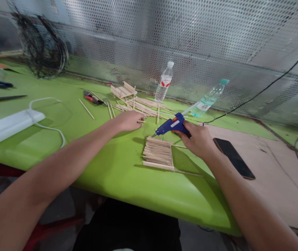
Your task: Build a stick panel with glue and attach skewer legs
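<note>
In my right hand (197, 137) is a blue hot glue gun (171, 125), its metal nozzle pointing down at the top left corner of a small panel of wooden sticks (158, 153). The panel's sticks lie side by side, with longer sticks jutting out to the right. My left hand (130, 120) is closed just beyond the panel, its fingertips pinching a short wooden stick (141, 121). Behind it spreads a pile of loose wooden sticks (146, 106). A small structure built of sticks (123, 91) rests at the back of the pile.
Two water bottles, one white-capped (164, 83) and one green-capped (209, 99), stand behind the glue gun. A phone (234, 157) lies right of my right hand. Red-handled pliers (93, 97), a white power strip (10, 127) and a wire coil (40, 48) are leftward. A black cable (258, 97) runs right.
</note>
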Demonstrator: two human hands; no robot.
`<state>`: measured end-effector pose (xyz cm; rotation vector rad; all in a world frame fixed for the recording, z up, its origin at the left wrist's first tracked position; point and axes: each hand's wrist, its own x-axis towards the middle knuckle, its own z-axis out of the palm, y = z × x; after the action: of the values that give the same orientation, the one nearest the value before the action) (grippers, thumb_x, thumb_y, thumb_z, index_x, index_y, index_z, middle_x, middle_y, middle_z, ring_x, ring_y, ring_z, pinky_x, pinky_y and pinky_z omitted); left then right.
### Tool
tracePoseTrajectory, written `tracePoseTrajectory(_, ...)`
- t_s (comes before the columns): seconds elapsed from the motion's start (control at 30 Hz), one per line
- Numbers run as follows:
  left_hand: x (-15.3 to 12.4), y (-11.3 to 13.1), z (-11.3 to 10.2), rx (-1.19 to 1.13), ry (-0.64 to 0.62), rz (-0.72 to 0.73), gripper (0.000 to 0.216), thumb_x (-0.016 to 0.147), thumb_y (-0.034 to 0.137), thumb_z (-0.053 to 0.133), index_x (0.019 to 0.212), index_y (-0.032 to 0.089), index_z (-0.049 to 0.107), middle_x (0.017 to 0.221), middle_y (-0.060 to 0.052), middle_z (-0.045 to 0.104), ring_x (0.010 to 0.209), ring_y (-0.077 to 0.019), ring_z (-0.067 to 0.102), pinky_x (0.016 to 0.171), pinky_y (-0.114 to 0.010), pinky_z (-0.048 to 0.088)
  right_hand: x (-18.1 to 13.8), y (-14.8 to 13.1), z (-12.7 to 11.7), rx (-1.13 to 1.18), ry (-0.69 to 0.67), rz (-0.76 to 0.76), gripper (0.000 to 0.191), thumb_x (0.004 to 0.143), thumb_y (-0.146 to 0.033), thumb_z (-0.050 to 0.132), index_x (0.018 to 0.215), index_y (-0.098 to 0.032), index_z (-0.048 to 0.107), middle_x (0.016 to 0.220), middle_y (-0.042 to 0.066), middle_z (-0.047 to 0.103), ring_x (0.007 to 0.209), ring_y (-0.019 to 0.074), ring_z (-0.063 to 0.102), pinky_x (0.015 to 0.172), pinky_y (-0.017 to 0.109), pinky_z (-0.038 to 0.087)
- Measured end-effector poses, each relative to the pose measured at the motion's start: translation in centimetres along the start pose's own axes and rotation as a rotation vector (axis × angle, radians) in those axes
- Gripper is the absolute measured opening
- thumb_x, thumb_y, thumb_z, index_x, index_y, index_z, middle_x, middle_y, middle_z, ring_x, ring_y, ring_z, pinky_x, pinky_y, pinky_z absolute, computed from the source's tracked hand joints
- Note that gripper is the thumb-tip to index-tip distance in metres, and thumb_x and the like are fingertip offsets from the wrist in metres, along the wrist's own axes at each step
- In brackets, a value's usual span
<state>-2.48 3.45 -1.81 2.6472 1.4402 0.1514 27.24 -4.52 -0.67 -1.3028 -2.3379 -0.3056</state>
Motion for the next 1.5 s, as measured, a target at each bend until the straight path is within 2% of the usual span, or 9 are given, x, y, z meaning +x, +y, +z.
tracePoseTrajectory(0.33,-0.18,0.16,0.00,-0.043,0.000,-0.009,0.036,0.094,0.039,0.054,0.122,0.023,0.071,0.123,-0.006,0.074,0.101,-0.0214,0.070,0.078,-0.029,0.051,-0.01,0.07,-0.51,-0.007,0.006,0.017,0.012,0.094,-0.031,0.057,0.096,-0.021,0.062,0.074,0.006,0.070,0.062,0.0223,0.062,0.057,0.030,0.034)
tracePoseTrajectory(1.1,-0.16,0.14,-0.20,-0.017,-0.005,-0.006,0.036,0.092,0.037,0.055,0.121,0.023,0.071,0.120,-0.006,0.075,0.100,-0.0221,0.070,0.079,-0.031,0.051,0.14,0.73,-0.79,-0.002,0.011,0.026,0.008,0.086,-0.027,0.059,0.090,-0.021,0.062,0.073,0.006,0.069,0.061,0.0222,0.061,0.056,0.030,0.036)
tracePoseTrajectory(1.37,-0.36,0.43,-0.35,-0.044,-0.011,-0.021,0.035,0.093,0.037,0.055,0.122,0.023,0.070,0.119,-0.007,0.075,0.097,-0.0207,0.071,0.076,-0.029,0.052,-0.06,0.45,-0.51,-0.016,0.045,0.040,0.020,0.084,-0.039,0.069,0.085,-0.022,0.060,0.065,0.001,0.063,0.056,0.0174,0.056,0.056,0.028,0.038)
tracePoseTrajectory(1.5,-0.41,0.52,-0.43,-0.058,-0.025,-0.033,0.036,0.094,0.038,0.054,0.123,0.024,0.071,0.116,-0.007,0.076,0.094,-0.0206,0.071,0.075,-0.029,0.051,-0.01,0.04,-0.24,-0.005,0.060,0.033,0.023,0.084,-0.042,0.070,0.088,-0.022,0.061,0.068,0.002,0.065,0.058,0.0187,0.059,0.057,0.029,0.040)
